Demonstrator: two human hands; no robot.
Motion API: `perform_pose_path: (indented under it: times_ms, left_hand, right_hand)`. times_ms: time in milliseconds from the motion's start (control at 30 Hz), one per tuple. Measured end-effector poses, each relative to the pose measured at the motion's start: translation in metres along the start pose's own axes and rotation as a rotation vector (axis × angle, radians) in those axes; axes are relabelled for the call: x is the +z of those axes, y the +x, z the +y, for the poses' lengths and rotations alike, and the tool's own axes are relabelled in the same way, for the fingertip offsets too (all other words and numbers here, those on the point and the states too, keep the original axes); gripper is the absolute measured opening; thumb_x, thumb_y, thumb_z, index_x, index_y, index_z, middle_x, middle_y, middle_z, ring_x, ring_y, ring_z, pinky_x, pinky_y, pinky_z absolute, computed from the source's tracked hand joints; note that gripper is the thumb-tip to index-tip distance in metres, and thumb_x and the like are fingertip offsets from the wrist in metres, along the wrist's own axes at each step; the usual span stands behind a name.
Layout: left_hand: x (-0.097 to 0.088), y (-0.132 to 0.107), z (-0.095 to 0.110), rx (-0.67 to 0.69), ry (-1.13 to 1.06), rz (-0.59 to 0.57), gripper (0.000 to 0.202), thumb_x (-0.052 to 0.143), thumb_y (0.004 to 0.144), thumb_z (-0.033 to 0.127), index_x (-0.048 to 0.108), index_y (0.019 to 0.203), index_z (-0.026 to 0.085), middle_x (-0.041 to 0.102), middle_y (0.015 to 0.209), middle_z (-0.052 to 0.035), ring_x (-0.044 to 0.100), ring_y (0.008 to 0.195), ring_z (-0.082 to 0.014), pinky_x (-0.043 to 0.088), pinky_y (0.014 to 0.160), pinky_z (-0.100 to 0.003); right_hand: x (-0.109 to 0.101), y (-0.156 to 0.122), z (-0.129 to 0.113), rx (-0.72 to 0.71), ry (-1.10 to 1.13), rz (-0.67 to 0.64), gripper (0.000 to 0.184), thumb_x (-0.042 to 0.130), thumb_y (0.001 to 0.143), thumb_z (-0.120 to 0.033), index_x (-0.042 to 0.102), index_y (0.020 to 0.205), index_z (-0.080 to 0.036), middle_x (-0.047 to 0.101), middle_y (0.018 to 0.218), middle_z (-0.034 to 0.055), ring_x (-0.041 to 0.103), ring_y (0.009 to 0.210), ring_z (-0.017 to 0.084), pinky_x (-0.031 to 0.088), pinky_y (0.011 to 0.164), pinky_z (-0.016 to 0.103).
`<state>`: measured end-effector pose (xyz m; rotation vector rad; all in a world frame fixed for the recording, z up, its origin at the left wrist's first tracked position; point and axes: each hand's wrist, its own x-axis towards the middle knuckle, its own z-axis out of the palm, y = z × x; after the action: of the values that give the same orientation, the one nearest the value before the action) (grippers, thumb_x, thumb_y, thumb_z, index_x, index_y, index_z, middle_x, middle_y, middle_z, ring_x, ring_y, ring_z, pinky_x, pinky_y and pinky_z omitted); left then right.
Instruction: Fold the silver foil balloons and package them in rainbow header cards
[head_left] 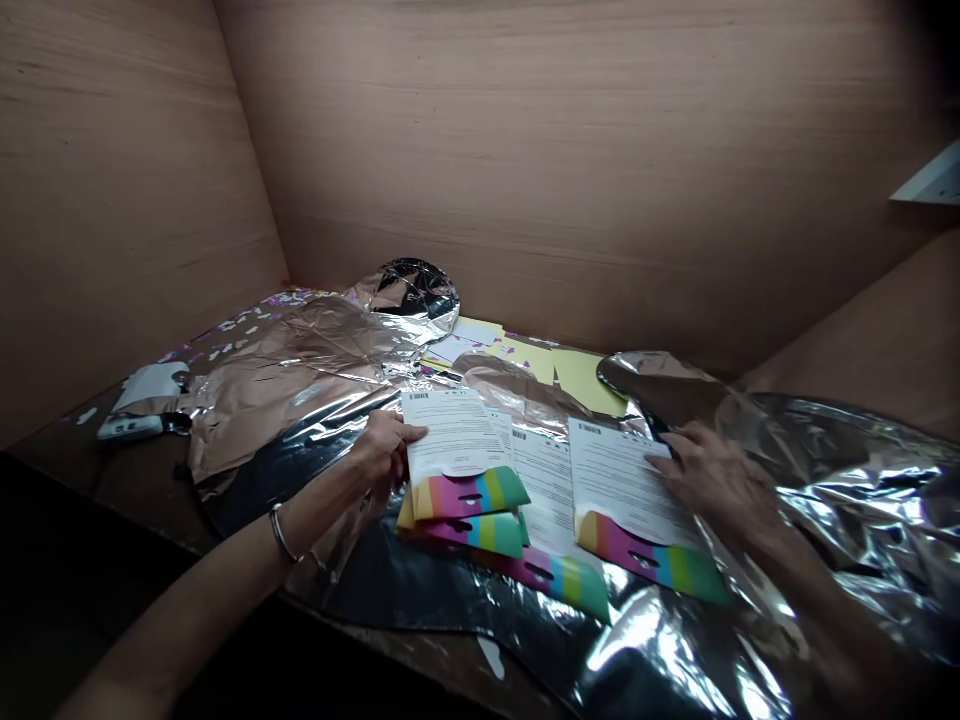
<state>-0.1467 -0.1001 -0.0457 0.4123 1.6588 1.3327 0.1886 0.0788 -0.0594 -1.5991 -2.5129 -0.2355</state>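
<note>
My left hand point(381, 452) is closed on the left edge of several white printed packets point(451, 430), fanned over one another. Each has small text, a barcode and a rainbow-striped flap with a hang hole. Another such packet point(541, 480) lies partly under them. On the right, my right hand point(709, 475) grips the right edge of a single packet point(622, 475) between thumb and fingers. Beneath both hands spreads a shiny foil balloon point(300, 370), flat and creased, with a rounded end point(416, 295) at the back.
Wooden panels point(525, 150) wall in the table on the left, back and right. Yellow sheets point(589, 380) and white cut-outs point(232, 335) lie along the back. At far left is a white and grey object point(139, 425). More crumpled foil point(862, 480) fills the right.
</note>
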Motion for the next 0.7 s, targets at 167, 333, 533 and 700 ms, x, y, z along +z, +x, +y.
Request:
perform_pose_path:
  times_ms: [167,333,533,700]
  left_hand:
    - [0.013,0.003,0.029,0.11,-0.114,-0.062,0.015,0.061,0.069,0.002,0.05,0.073,0.011,0.059,0.061,-0.0009,0.057,0.047,-0.01,0.046,0.046,-0.022]
    - [0.058,0.024,0.055,0.203,-0.068,-0.077,0.024,0.068,0.067,0.008,0.045,0.064,0.012,0.054,0.054,0.001,0.052,0.043,-0.0097,0.043,0.045,-0.023]
    - [0.082,0.048,0.047,0.251,0.191,-0.006,0.03,0.075,0.061,0.019,0.045,0.056,0.014,0.049,0.05,-0.0002,0.054,0.051,-0.0157,0.038,0.045,-0.024]
    - [0.03,0.027,0.031,0.39,0.409,0.112,0.03,0.077,0.054,0.022,0.051,0.067,0.015,0.051,0.058,0.0017,0.054,0.061,-0.0139,0.031,0.045,-0.018]
  right_hand:
    - [-0.022,-0.01,-0.045,-0.143,0.162,-0.003,0.035,0.042,0.085,-0.038,0.061,0.109,-0.022,0.058,0.114,0.0049,0.055,0.096,0.024,0.044,0.082,0.036]
    - [-0.045,-0.018,-0.093,-0.125,0.176,-0.115,0.027,0.041,0.083,-0.029,0.066,0.091,-0.024,0.066,0.085,0.005,0.06,0.077,0.023,0.042,0.06,0.03]
    - [-0.044,-0.019,-0.093,-0.036,-0.016,-0.208,0.022,0.044,0.082,-0.022,0.065,0.079,-0.018,0.065,0.078,0.0115,0.061,0.074,0.027,0.039,0.059,0.032]
    - [-0.037,-0.027,-0.073,-0.036,0.078,-0.21,0.025,0.044,0.086,-0.032,0.065,0.094,-0.021,0.066,0.094,0.0086,0.06,0.088,0.028,0.043,0.07,0.036]
